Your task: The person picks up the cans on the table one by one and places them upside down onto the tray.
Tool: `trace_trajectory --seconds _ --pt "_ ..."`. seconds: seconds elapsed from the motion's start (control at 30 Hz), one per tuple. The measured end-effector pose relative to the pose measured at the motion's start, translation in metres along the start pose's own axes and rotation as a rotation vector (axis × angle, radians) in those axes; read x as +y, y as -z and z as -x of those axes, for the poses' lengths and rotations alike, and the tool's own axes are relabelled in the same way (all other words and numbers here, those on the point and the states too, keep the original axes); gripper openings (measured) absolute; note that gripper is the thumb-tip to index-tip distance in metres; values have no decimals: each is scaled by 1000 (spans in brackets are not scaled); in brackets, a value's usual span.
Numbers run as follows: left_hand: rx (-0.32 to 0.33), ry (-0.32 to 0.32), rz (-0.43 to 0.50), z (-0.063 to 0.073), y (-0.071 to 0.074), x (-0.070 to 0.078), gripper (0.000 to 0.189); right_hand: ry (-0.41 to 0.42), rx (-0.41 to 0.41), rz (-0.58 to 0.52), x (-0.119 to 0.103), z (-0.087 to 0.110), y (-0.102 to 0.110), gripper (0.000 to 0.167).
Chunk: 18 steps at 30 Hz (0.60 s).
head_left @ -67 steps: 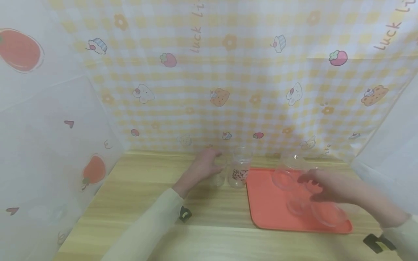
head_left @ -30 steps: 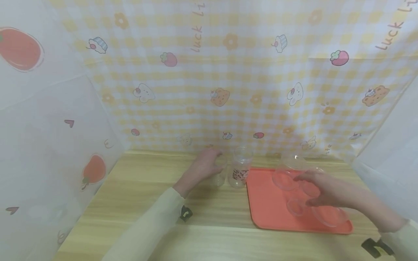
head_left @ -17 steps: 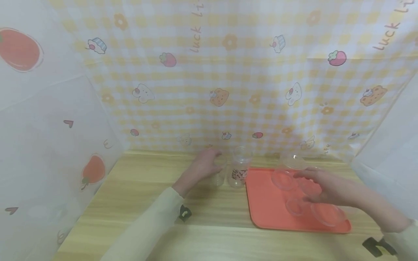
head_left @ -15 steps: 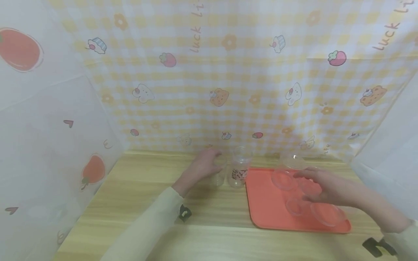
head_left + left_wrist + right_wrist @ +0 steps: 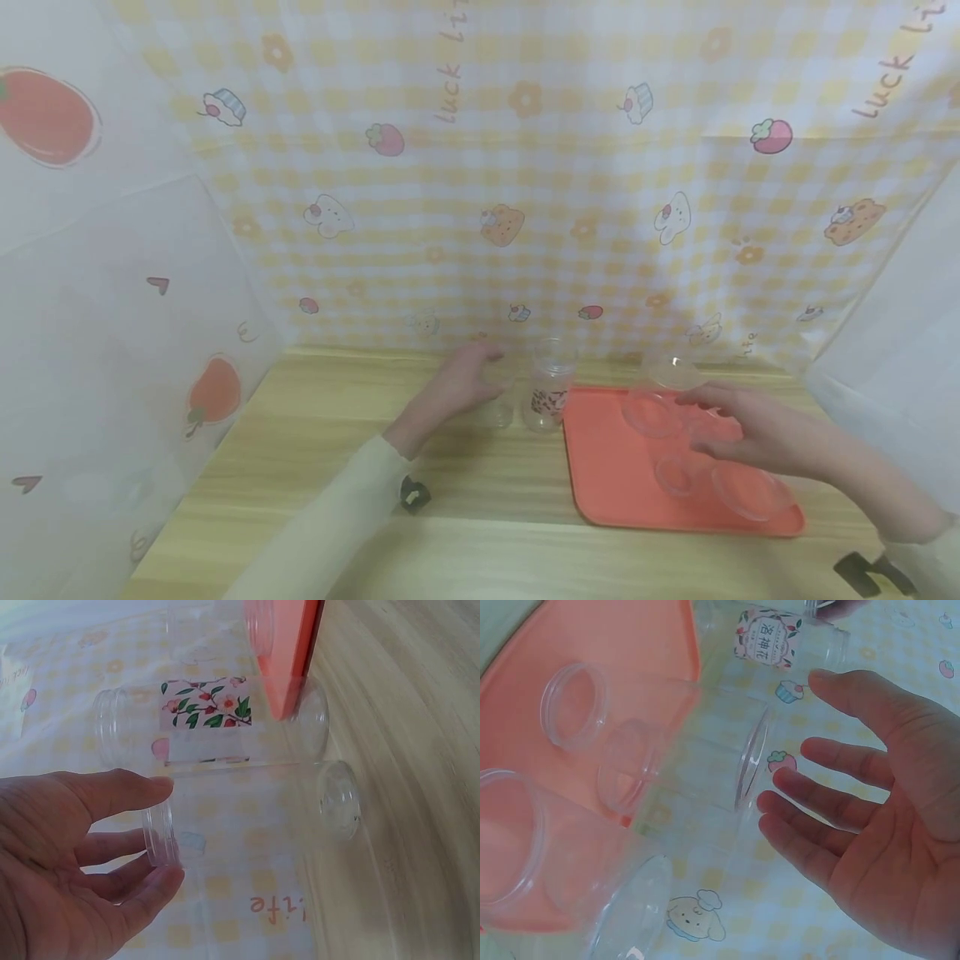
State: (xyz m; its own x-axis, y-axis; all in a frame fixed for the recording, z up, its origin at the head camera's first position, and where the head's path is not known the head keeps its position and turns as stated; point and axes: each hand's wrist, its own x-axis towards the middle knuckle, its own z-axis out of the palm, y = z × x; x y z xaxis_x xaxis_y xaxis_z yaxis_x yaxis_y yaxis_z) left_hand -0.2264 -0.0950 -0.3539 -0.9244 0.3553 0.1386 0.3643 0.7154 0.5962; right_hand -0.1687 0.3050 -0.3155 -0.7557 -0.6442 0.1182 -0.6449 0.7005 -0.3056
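Observation:
My left hand (image 5: 456, 382) holds a clear plastic jar (image 5: 247, 817) by its neck, thumb on one side and fingers on the other. Close beside it a second clear jar (image 5: 550, 402), with a floral label, stands upright on the table. My right hand (image 5: 885, 787) is spread with fingers slightly bent, over the orange-red tray (image 5: 600, 471). Its fingertips are near the upper rim of a clear container (image 5: 754, 757), and nothing is seen in its grasp. Another clear container (image 5: 532, 840) is in the right wrist view. Transparency blurs their outlines.
Several clear round containers, among them one at the front right (image 5: 752, 493), stand on the tray. A yellow checked cloth (image 5: 420, 183) hangs behind the wooden table (image 5: 337, 467). White patterned sheets flank both sides.
My left hand and the jar at its fingers have shifted slightly left, away from the labelled jar. My right hand has moved only slightly over the tray.

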Motion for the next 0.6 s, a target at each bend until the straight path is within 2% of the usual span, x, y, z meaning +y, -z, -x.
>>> trace_trajectory --seconds 0.37,0.6 --pt "48 -36 -13 11 11 -16 52 8 34 14 -1 2 -2 45" --pt "60 -35 8 20 18 -18 49 8 64 5 0 4 -6 44"
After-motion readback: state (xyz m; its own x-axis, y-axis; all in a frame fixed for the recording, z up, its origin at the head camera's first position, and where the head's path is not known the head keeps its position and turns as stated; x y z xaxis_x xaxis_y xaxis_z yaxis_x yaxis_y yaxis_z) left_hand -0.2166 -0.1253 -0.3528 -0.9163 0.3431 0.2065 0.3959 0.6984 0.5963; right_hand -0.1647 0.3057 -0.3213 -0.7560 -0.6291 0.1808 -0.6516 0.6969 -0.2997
